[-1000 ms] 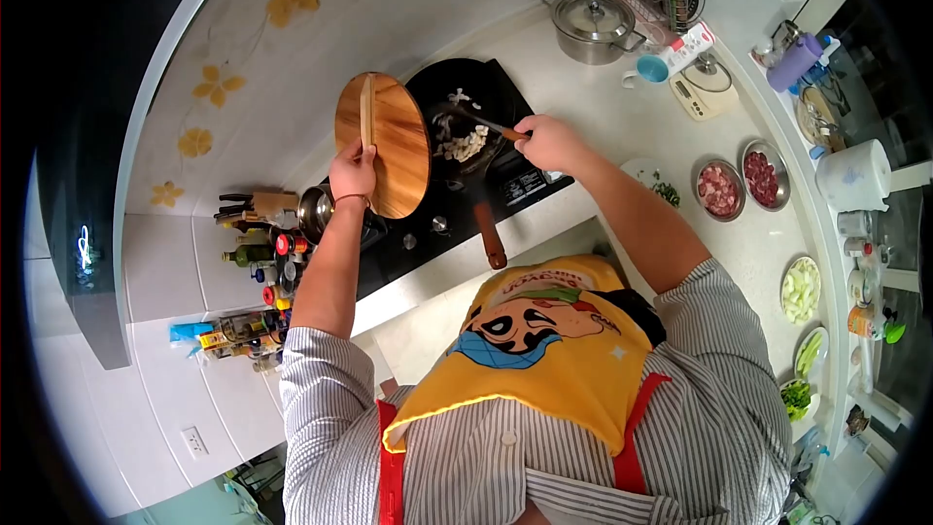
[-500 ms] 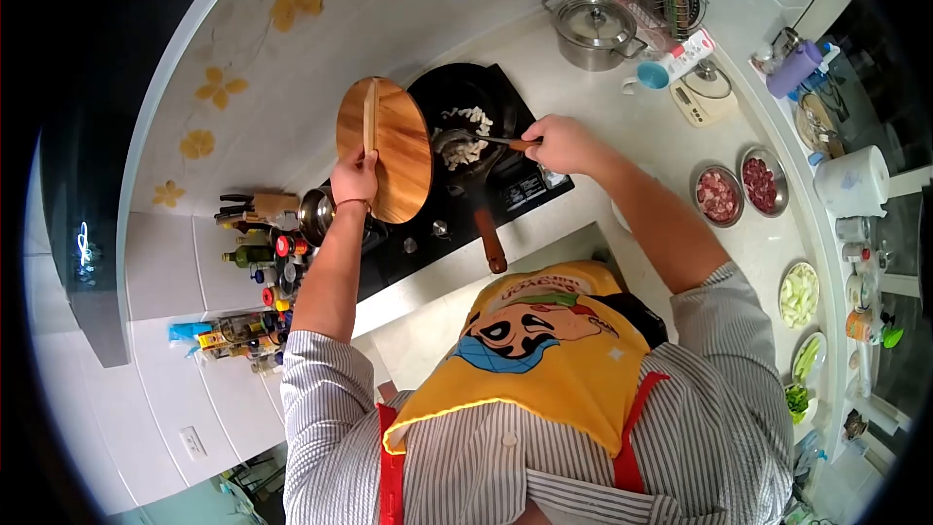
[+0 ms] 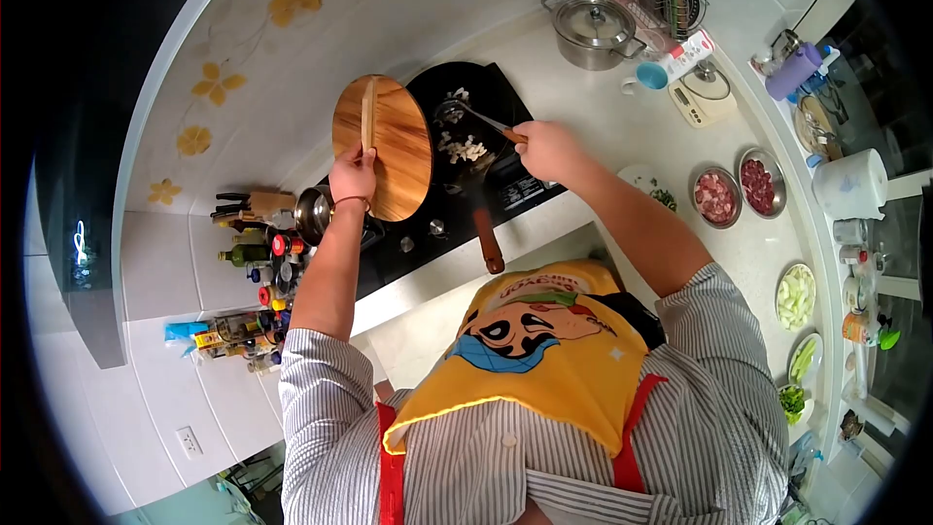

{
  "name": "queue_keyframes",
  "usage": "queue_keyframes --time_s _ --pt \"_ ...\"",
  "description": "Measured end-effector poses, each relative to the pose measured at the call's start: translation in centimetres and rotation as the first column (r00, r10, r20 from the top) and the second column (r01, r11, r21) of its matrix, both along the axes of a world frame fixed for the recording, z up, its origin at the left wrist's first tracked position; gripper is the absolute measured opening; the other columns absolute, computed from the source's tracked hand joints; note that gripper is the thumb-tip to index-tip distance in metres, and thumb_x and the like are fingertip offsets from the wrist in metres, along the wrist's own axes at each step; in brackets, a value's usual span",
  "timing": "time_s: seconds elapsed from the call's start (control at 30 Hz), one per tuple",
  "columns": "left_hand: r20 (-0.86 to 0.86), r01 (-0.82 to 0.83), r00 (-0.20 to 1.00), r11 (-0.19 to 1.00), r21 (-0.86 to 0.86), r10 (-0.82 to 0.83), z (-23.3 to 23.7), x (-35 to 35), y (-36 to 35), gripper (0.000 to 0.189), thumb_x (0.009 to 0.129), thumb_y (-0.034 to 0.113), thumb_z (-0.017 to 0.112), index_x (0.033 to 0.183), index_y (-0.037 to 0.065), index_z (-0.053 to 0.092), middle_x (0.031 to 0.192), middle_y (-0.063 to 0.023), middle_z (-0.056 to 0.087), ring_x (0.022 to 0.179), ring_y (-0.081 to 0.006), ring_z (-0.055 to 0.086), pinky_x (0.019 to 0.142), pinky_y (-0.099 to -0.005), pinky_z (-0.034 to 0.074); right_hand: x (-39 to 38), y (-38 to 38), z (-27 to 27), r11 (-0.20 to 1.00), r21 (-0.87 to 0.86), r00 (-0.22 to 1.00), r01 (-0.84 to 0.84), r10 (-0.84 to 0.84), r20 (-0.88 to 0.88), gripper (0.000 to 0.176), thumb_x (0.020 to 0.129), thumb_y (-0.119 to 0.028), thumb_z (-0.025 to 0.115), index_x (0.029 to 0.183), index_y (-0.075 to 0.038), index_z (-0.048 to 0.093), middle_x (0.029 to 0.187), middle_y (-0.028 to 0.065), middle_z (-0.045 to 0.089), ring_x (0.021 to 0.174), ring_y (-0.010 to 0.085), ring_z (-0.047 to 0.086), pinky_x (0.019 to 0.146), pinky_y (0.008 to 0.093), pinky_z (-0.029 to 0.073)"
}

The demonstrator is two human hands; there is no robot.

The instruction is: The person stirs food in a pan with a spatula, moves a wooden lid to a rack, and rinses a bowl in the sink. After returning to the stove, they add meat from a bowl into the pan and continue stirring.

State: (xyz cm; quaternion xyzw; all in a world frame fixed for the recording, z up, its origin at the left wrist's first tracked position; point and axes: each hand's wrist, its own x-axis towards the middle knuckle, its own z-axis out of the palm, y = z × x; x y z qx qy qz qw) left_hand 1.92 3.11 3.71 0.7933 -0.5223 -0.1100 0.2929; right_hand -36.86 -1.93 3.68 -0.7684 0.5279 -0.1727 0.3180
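Note:
My left hand [image 3: 353,178] is closed around the handle bar of a round wooden lid [image 3: 403,151], held tilted beside the wok's left side. In my right hand [image 3: 549,151] is the wooden handle of a metal spatula [image 3: 489,121]. Its head reaches into the far part of a black wok [image 3: 491,87] and is hard to make out. White chopped pieces [image 3: 462,149] lie in the wok in two clumps, one near the spatula's head and one nearer me. The wok's wooden handle [image 3: 488,241] points toward me, with neither hand on it.
The wok sits on a black stove [image 3: 520,183]. A lidded steel pot [image 3: 593,31] and kitchen scale [image 3: 702,97] stand behind right. Bowls of cut meat [image 3: 715,196] and a plate of pale chopped vegetable [image 3: 796,296] line the right counter. Bottles [image 3: 248,255] and a knife block [image 3: 272,204] are left.
My right hand has moved slightly left, and the spatula's head has gone farther back in the wok, parting the white pieces. The left hand and lid stay nearly still.

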Motion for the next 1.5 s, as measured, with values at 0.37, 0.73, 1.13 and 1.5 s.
queue_keyframes --time_s 0.37,0.73,1.13,1.5 --pt "-0.049 0.010 0.999 1.000 -0.016 -0.011 -1.3 1.2 0.2 0.032 0.098 0.024 0.072 0.127 0.010 0.075 0.107 -0.0170 0.078 0.097 -0.0288 0.076 0.089 -0.0360 0.057 -0.4 -1.1 -3.4 0.971 0.232 0.986 0.051 -0.085 0.142 0.031 0.095 -0.023 0.072 0.121 -0.008 0.077 0.114 0.0186 0.076 0.105 0.0373 0.072 0.095 0.0411 0.057" --pt "-0.035 0.017 0.999 1.000 0.000 -0.016 -0.6 0.8 -0.1 0.031 0.099 0.023 0.072 0.127 0.009 0.075 0.108 -0.0171 0.077 0.097 -0.0284 0.076 0.090 -0.0359 0.057 -5.0 1.1 10.5 0.955 0.014 0.922 -0.298 0.291 -0.255 0.029 0.085 -0.008 0.068 0.111 -0.010 0.080 0.103 0.0176 0.077 0.095 0.0384 0.073 0.085 0.0474 0.059" --pt "-0.067 0.019 0.998 1.000 -0.012 -0.019 0.6 -0.2 0.4 0.034 0.099 0.022 0.073 0.130 0.007 0.073 0.109 -0.0155 0.078 0.096 -0.0239 0.075 0.090 -0.0339 0.056 0.3 -1.3 -5.6 0.993 0.101 0.977 0.054 -0.073 0.202 0.036 0.094 -0.020 0.073 0.129 -0.010 0.072 0.110 0.0164 0.077 0.099 0.0373 0.073 0.089 0.0436 0.058" --pt "-0.248 -0.066 0.968 0.995 -0.069 0.047 0.3 0.8 1.8 0.034 0.100 0.016 0.072 0.132 0.004 0.072 0.105 -0.0091 0.079 0.092 -0.0149 0.072 0.088 -0.0286 0.055 -4.3 2.2 10.2 0.951 0.073 0.930 -0.302 0.310 -0.196 0.032 0.090 -0.009 0.070 0.121 -0.009 0.076 0.098 0.0182 0.075 0.092 0.0358 0.072 0.084 0.0453 0.057"
